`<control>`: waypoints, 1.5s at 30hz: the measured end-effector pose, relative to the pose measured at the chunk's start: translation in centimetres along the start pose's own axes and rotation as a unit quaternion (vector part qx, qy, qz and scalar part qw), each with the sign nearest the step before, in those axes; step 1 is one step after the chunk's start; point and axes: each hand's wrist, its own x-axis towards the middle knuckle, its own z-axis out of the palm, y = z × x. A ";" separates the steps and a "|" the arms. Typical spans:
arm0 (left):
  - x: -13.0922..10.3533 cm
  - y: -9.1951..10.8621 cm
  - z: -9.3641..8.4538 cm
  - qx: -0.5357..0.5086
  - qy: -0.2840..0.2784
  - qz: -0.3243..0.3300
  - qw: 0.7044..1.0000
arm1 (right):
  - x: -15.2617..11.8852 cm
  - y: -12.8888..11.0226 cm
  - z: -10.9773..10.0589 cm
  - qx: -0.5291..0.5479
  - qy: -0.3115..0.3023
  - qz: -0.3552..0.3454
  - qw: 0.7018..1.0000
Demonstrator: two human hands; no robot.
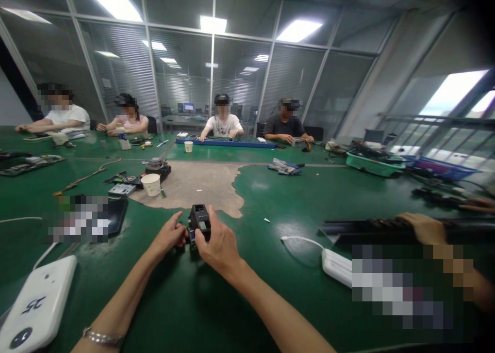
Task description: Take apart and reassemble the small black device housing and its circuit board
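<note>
A small black boxy device (200, 220), with square openings in its top and a few lighter parts on its front, is held upright just above or on the green table in front of me. My right hand (221, 243) grips it from the right, thumb across the front and index finger along the side. At its left side is my left hand (172, 234), fingers curled against the lower edge and index finger pointing forward. What the left fingertips touch is partly hidden. The device's far side and underside are out of sight.
A paper cup (150, 184) stands by loose circuit parts (124, 188). White power banks (42, 296) lie left and right, with cables. A neighbour's hand (425, 229) rests on a long black part (359, 228). A green basket (373, 163) and several seated people are beyond.
</note>
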 end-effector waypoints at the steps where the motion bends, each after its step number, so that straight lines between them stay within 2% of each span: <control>1: -0.1 0.1 0.0 -0.003 0.000 -0.002 1.000 | 0.1 -0.4 0.2 -0.015 -0.010 -0.001 1.000; 8: 0.1 0.1 -0.2 0.006 0.026 -0.021 0.999 | 0.5 -1.9 1.1 -0.053 -0.038 -0.020 0.998; 14: 0.5 -0.5 -0.8 0.062 0.041 0.009 0.997 | -0.2 -1.4 2.2 -0.068 -0.069 -0.007 0.995; 18: 0.4 -0.3 -0.7 0.068 0.042 0.004 0.997 | -0.7 -0.9 2.5 -0.063 -0.089 0.004 0.994; 24: 0.6 -0.3 -0.9 0.026 0.016 -0.009 1.000 | -0.8 -0.1 2.3 -0.017 -0.054 0.000 0.998; 30: 0.6 0.0 -0.9 0.008 -0.008 -0.010 1.000 | -1.0 0.4 2.7 -0.013 -0.066 -0.015 0.998; 34: 0.4 0.1 -0.9 0.002 -0.005 -0.015 1.000 | -1.1 0.2 3.1 -0.014 -0.058 -0.016 0.998; 37: 0.4 0.1 -0.9 -0.019 0.005 -0.028 0.999 | -0.7 -0.2 2.6 -0.004 -0.034 -0.015 0.999; 42: 0.3 0.3 -0.9 -0.030 0.008 -0.056 0.998 | 0.7 -0.1 0.4 0.013 0.033 0.003 0.999; 45: 0.3 0.4 -0.8 0.001 0.009 -0.046 0.999 | 1.1 1.3 -0.4 -0.010 0.025 0.019 0.999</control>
